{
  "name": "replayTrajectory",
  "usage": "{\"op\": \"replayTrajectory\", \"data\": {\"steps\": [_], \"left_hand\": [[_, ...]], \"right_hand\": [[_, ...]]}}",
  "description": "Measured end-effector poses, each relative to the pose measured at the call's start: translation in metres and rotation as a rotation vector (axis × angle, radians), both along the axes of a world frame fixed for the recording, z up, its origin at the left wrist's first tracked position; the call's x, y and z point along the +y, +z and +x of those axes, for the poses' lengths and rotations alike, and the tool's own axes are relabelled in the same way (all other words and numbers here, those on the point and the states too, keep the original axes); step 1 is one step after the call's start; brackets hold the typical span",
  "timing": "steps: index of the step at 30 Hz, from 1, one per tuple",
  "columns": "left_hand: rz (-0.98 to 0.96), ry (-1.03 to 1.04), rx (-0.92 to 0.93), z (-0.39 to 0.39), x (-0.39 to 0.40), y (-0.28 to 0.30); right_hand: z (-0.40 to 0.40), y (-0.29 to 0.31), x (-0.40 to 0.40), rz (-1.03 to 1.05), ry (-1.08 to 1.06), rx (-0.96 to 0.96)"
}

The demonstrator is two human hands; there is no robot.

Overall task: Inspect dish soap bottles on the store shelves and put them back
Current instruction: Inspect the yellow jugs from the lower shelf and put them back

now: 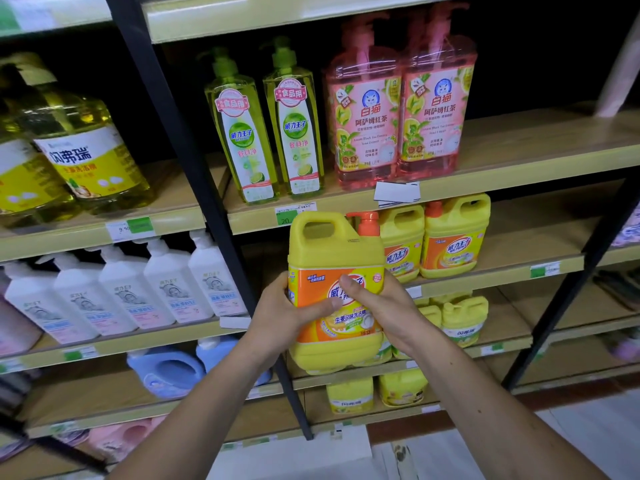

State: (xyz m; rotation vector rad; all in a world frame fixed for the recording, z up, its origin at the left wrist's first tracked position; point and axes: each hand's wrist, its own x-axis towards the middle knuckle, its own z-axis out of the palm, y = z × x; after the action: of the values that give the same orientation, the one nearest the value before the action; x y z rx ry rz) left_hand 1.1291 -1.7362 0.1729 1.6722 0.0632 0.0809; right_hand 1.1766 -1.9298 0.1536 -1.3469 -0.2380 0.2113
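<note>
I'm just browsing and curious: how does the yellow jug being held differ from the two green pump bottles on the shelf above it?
The held yellow jug is squat and opaque, with a moulded carry handle and an orange pump; the green pump bottles are tall, slim and see-through, with green pumps and no handle. The jug is off the shelf, gripped by the left hand and the right hand; the green bottles stand on theirs. All have pump tops.

Two hands, left hand (pixel 287 315) and right hand (pixel 377 306), grip an upright yellow dish soap jug (pixel 334 261) before store shelves (pixel 519 157) of bottles, some blurred.
</note>
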Motion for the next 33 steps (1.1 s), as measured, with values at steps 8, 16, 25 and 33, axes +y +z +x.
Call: {"op": "replayTrajectory", "data": {"steps": [8, 16, 25, 33], "left_hand": [[-0.208, -0.091, 0.079, 0.001, 0.010, -0.022], [-0.346, -0.149, 0.091, -0.001, 0.007, -0.030], [-0.322, -0.015, 0.097, 0.005, -0.001, -0.016], [-0.427, -0.021, 0.194, 0.007, -0.004, 0.002]], "right_hand": [[-0.001, -0.002, -0.010, -0.076, 0.077, 0.052], [0.007, -0.010, -0.008, -0.073, -0.007, 0.036], [0.006, -0.004, 0.002, 0.011, -0.071, 0.078], [0.012, 0.018, -0.001, 0.026, -0.023, 0.224]]}}
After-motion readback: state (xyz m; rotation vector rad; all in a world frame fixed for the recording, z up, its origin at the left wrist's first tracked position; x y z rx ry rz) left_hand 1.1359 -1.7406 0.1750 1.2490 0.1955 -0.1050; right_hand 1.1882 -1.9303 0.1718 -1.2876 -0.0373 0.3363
